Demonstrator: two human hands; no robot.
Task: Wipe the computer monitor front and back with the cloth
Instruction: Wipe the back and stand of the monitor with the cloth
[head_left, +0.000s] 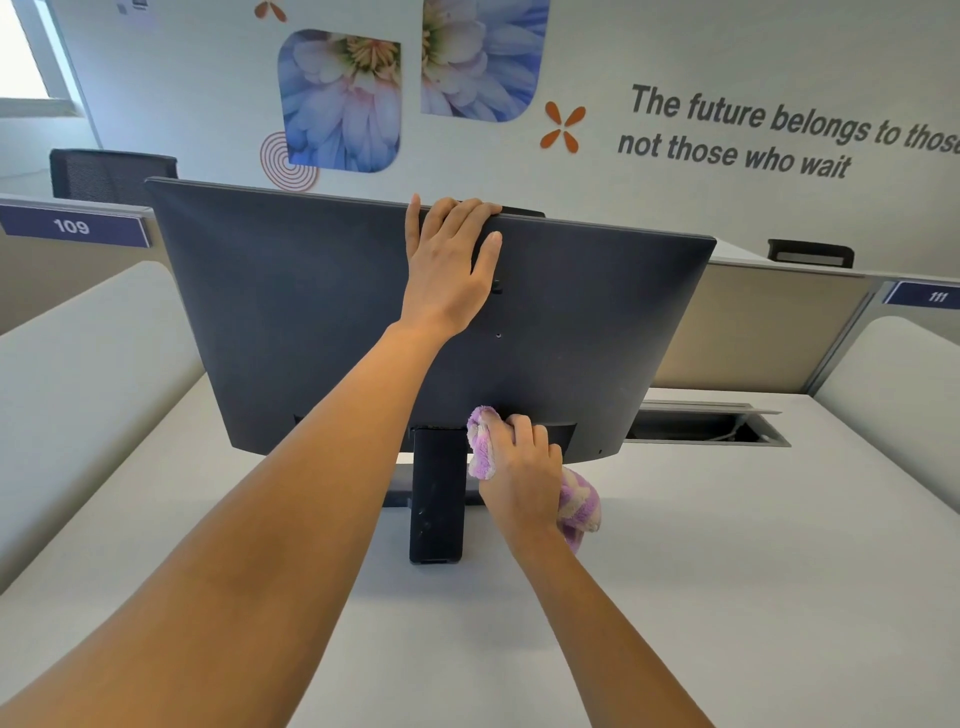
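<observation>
On the white desk (675, 597), mid-frame: monitor (311, 312) standing on its dark stand (436, 499), back panel facing the camera, screen side not visible. Left hand (447, 270) is on the top edge near the centre, fingers curled over the edge, thumb flat on the back panel, so it's gripping the monitor. Right hand (519, 467) is low, just right of where the stand meets the panel, fingers wrapped round a purple-and-white striped cloth (579, 501). Cloth is bunched: one end sticks out above the hand and touches the bottom of the back panel, the other end hangs out below the wrist over the desk. Hands are well apart, one at the top edge, one at the bottom edge. Right of the monitor there's an open cable hatch (706, 423) set in the desk. Low dividers on both sides; number plates read 109 (72, 226) on the left and 111 (937, 296) on the right. Behind: a black chair back (111, 174), a wall with flower prints (340, 98) and lettering (737, 135) reading "The future belongs to those... not those who wait", cut off at the frame edge.
</observation>
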